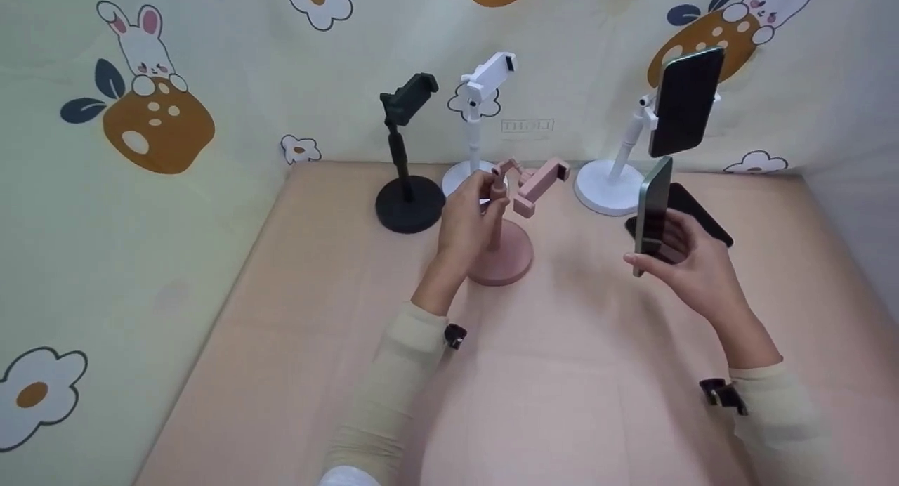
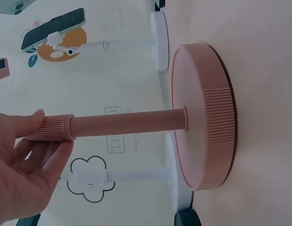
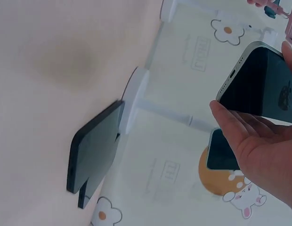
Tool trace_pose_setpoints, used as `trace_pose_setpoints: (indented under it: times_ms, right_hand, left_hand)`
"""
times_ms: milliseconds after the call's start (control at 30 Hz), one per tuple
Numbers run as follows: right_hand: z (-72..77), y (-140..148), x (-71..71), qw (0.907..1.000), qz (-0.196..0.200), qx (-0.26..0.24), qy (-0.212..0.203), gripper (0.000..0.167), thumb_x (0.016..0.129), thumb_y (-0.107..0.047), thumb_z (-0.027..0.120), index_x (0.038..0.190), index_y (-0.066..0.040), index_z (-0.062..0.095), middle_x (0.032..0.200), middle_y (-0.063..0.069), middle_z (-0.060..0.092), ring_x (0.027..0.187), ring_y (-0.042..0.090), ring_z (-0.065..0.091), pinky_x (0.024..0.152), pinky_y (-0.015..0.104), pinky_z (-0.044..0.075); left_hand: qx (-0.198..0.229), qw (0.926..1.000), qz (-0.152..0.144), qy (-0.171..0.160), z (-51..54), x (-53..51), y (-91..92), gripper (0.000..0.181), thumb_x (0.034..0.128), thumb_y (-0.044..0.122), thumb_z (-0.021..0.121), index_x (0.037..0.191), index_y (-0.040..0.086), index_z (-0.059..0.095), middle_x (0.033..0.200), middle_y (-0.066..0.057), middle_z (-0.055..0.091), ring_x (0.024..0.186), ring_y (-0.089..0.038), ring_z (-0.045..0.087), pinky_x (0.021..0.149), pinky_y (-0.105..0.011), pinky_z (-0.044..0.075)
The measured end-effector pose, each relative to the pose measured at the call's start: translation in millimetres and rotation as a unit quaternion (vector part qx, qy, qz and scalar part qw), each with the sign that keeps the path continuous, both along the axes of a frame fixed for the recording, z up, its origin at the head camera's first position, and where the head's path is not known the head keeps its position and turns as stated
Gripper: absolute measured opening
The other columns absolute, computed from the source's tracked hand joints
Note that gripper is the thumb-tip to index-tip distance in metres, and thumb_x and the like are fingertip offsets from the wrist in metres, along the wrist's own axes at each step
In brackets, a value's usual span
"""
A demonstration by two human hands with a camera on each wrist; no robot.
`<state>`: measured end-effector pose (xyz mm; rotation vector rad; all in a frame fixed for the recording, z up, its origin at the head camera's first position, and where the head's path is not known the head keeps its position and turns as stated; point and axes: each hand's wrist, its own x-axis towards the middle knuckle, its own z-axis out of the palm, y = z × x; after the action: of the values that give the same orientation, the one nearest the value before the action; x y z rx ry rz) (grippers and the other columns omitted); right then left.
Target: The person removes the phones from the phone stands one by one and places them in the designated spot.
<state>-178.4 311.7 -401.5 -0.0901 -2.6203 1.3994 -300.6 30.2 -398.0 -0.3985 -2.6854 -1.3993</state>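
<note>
My left hand (image 1: 469, 215) grips the upper post of a pink phone stand (image 1: 516, 251). In the left wrist view, thumb and fingers pinch the ribbed collar (image 2: 52, 128) of that stand, whose round base (image 2: 216, 117) rests on the table. The stand's clamp (image 1: 539, 187) tilts to the right and holds nothing. To the right, my right hand (image 1: 695, 268) holds a light green smartphone (image 1: 653, 205) upright by its edges, above the table. The phone's dark screen (image 3: 259, 84) shows in the right wrist view.
A black phone stand (image 1: 407, 205) and a white one (image 1: 474, 131) stand behind the left hand. At the back right, another white stand (image 1: 609, 191) carries a phone (image 1: 688, 103). Dark phones (image 1: 699, 212) lie beyond my right hand. A patterned backdrop (image 1: 232, 64) borders the table.
</note>
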Motion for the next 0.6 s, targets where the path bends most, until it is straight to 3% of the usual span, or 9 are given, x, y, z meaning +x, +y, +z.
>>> trace_pose_setpoints:
  times_ms: [200,433,600]
  right_hand:
    - [-2.8,18.5,4.1,0.9991,-0.027,0.023,-0.023,0.090,0.082,-0.031,0.082,0.150,0.001,0.033,0.142,0.027,0.051,0.131,0.041,0.053,0.099,0.011,0.047]
    - [-6.0,36.0,9.7,0.9960,-0.048,0.060,-0.044,0.093,0.082,-0.037,0.082,0.150,0.004,0.032,0.142,0.030,0.051,0.130,0.042,0.052,0.100,0.021,0.047]
    - [-7.9,49.9,11.7,0.9929,-0.060,0.075,-0.070,0.099,0.082,-0.041,0.081,0.152,0.005,0.028,0.144,0.034,0.047,0.129,0.049,0.052,0.090,0.015,0.053]
  left_hand:
    - [-0.004,0.9999,-0.003,0.012,-0.6,-0.8,-0.5,0.031,0.0944,0.021,0.067,0.123,0.014,0.056,0.120,-0.003,0.065,0.116,-0.012,0.065,0.097,-0.024,0.055]
    - [0.006,0.9999,-0.012,0.010,-1.1,0.1,-1.5,0.032,0.0951,0.021,0.066,0.124,0.015,0.056,0.119,-0.001,0.064,0.117,-0.012,0.064,0.097,-0.023,0.055]
    - [0.009,0.9999,-0.011,0.008,-0.6,-0.6,-1.3,0.030,0.0952,0.021,0.067,0.123,0.015,0.057,0.119,-0.001,0.065,0.116,-0.012,0.065,0.096,-0.023,0.055]
